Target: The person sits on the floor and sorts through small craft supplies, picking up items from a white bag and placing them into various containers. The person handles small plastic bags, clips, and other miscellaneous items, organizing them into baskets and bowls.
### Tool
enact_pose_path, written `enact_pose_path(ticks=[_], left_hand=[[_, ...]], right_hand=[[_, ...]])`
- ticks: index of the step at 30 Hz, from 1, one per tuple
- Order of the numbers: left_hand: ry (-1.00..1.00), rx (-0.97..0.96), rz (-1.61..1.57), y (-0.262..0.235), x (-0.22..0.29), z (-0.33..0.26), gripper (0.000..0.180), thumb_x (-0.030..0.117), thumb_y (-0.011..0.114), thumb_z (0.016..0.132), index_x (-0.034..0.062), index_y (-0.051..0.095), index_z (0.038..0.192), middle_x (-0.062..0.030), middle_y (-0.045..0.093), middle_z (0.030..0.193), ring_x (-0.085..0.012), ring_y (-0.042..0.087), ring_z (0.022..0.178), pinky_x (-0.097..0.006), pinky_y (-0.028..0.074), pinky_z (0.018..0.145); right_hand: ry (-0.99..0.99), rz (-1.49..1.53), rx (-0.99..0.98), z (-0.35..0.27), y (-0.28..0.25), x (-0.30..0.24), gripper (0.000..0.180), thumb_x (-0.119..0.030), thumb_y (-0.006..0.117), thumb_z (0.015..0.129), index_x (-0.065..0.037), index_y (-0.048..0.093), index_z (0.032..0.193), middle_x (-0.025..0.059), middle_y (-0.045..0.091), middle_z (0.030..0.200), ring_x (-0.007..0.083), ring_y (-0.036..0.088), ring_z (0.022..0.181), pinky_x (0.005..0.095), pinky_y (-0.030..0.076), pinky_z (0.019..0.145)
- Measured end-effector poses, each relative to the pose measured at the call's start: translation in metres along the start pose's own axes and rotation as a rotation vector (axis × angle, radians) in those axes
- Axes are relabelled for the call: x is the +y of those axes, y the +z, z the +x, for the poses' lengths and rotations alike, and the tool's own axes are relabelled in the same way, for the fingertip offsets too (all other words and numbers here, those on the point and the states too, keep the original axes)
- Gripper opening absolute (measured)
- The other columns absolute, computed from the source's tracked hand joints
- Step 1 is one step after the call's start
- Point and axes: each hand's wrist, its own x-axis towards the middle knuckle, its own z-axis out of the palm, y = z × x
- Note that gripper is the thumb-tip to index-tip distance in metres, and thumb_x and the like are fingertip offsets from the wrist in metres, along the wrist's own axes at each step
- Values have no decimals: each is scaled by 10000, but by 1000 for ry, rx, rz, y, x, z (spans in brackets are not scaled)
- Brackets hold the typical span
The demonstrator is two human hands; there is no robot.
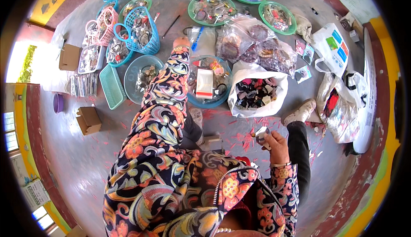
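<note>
My left arm stretches far forward, and my left hand (181, 42) is down beside a flat clear plastic packet (204, 40) with a blue strip (197, 39) on it. Its fingers are hidden from me. Close to my right knee, my right hand (278, 147) is closed on a small white card (262, 135) with something dark on it. A blue basin (227, 92) between my feet holds packaged trinkets and a white box (204, 83) with a red edge. To its right is a white sack (235, 102) full of small dark pieces.
Baskets such as a blue one (155, 44) and a pink one (112, 21) stand at left, near a green tray (112, 87) and an open cardboard box (88, 120). Bagged bundles (244, 44) lie beyond the sack. Plastic bags (342, 117) sit at right. Red scraps litter the floor.
</note>
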Motion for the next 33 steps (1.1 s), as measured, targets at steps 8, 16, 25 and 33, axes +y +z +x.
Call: enact_pose_path(ticks=[8, 16, 25, 33], left_hand=[[141, -15, -1176, -25, 92, -101, 244, 250, 536, 822, 35, 631, 889, -64, 630, 720, -146, 587, 637, -269, 464, 593], [563, -596, -1236, -105, 168, -324, 236, 173, 510, 866, 6, 528, 1032, -48, 567, 956, -90, 552, 804, -251, 452, 733], [629, -690, -1292, -130, 195, -353, 335, 156, 535, 856, -8, 444, 1133, -91, 499, 1059, -98, 522, 881, -227, 465, 721], [950, -768, -877, -133, 188, -349, 434, 107, 516, 839, 29, 376, 1242, -85, 392, 1211, -173, 389, 1139, -308, 347, 938]], right_hand=[[-201, 149, 51, 3, -24, 11, 207, -187, 544, 816, -3, 590, 900, 27, 586, 746, 95, 549, 657, 231, 415, 555], [-363, 213, -121, 1, -45, 27, 198, -195, 579, 805, -17, 604, 887, 8, 592, 746, 84, 549, 661, 230, 415, 563], [-433, 27, -159, 0, -46, 38, 212, -194, 608, 794, -6, 607, 892, 13, 602, 724, 73, 548, 634, 207, 415, 561], [-525, -255, -244, -2, -36, 41, 213, -173, 647, 749, 32, 585, 759, 11, 538, 573, 67, 504, 542, 233, 412, 494]])
